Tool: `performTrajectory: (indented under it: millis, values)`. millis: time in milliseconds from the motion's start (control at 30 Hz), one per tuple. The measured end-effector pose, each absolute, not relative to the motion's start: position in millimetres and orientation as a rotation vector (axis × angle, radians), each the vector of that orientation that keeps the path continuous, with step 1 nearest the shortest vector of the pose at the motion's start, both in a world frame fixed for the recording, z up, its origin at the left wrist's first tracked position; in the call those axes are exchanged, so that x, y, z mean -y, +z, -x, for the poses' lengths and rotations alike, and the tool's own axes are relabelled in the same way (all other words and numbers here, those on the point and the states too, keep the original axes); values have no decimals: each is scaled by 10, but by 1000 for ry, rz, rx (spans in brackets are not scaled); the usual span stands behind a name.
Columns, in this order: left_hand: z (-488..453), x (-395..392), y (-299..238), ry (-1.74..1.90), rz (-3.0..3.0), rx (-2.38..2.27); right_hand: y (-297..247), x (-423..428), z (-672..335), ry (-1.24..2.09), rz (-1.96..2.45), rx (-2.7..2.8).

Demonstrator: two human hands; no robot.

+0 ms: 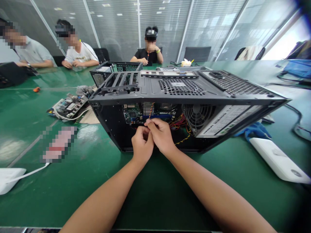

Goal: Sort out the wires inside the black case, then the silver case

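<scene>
An open black computer case stands on the table, with its open side facing me. My left hand and my right hand meet at this opening, fingertips close together. A thin twisted cable in dark, yellow and reddish strands comes down to the fingers of my right hand, which pinch it. The fingers of my left hand are curled in a pinch too; what lies between them is hidden. Behind the hands is a green motherboard. On the right inside sits a power supply with a fan grille, beside bundled coloured wires.
On the left lie a loose circuit board, a blurred-out phone and a white cabled device. A white power bank and a blue cloth are at the right. Another case frame stands behind. Three people sit across the table.
</scene>
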State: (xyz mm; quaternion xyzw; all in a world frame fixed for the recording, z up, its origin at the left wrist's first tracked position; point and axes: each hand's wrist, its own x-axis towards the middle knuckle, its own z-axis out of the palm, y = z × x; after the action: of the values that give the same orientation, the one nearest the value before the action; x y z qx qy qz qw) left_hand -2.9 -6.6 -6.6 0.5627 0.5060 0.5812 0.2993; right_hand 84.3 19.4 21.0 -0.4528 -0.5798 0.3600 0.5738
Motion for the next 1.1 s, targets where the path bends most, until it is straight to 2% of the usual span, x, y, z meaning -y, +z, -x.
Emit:
performTrajectory:
  millis: [367,1100]
  values:
    - [38,9,-75,1684,-1403,-1333,251,-177,-866,725,1048,1476]
    - [64,60,-27,1535,-1624,-1283,310,-182,-893,809,1049,1454]
